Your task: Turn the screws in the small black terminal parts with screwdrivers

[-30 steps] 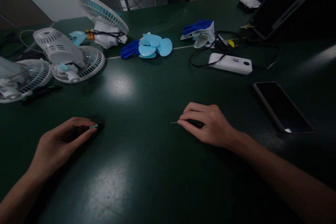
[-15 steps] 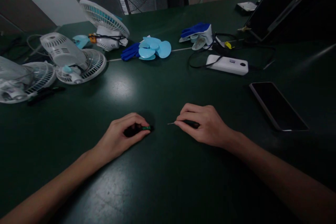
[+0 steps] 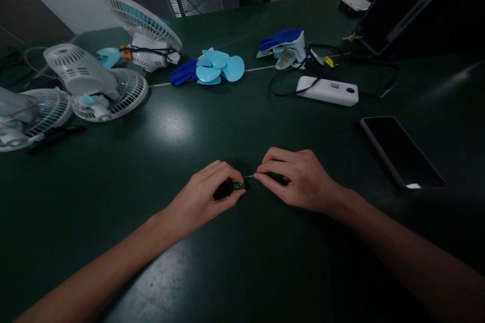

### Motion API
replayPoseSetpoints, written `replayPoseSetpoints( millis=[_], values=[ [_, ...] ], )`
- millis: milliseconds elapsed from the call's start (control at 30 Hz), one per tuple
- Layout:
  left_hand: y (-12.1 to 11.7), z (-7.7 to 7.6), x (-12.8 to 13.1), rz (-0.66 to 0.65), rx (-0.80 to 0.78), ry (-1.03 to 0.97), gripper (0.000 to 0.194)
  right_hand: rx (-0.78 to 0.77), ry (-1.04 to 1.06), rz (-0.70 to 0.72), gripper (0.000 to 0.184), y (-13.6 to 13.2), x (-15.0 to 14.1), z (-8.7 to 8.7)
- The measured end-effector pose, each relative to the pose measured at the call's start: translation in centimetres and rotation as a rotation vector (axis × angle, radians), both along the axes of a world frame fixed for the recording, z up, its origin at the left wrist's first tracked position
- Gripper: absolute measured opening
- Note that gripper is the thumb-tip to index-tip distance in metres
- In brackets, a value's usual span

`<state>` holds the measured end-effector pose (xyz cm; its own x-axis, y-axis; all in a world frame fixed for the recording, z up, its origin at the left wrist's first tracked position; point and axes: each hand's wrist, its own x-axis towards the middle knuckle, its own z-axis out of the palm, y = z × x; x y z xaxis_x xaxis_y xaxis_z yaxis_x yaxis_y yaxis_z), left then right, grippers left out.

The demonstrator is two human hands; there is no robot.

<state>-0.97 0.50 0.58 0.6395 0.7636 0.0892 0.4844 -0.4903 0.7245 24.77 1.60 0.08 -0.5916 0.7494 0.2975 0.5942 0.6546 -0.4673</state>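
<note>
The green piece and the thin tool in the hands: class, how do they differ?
The green piece shows as a stubby block, while the thin tool shows a slender, pale shaft. The left hand holds the green piece; the right hand holds the thin tool. Both are pinched and partly hidden.

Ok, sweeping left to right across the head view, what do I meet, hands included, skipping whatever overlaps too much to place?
Leftmost fan, middle fan, back fan, left hand, green piece, thin shaft, right hand, phone.
</note>
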Motion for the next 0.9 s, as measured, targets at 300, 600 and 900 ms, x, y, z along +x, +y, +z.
replayPoseSetpoints(
  millis=[300,600,900],
  values=[
    [0.1,-0.2,0.1,0.05,0.03,0.039,0.012,0.002,-0.021,0.026,0.019,-0.1,0.1,0.2],
    [0.3,-0.2,0.0,0.081,0.047,0.054,0.012,0.023,-0.023,0.038,0.021,-0.4,-0.2,0.2],
    [0.3,-0.1,-0.1,0.074,0.026,0.046,0.01,-0.038,0.158,0.047,0.016,-1.0,-1.4,0.7]
  ],
)
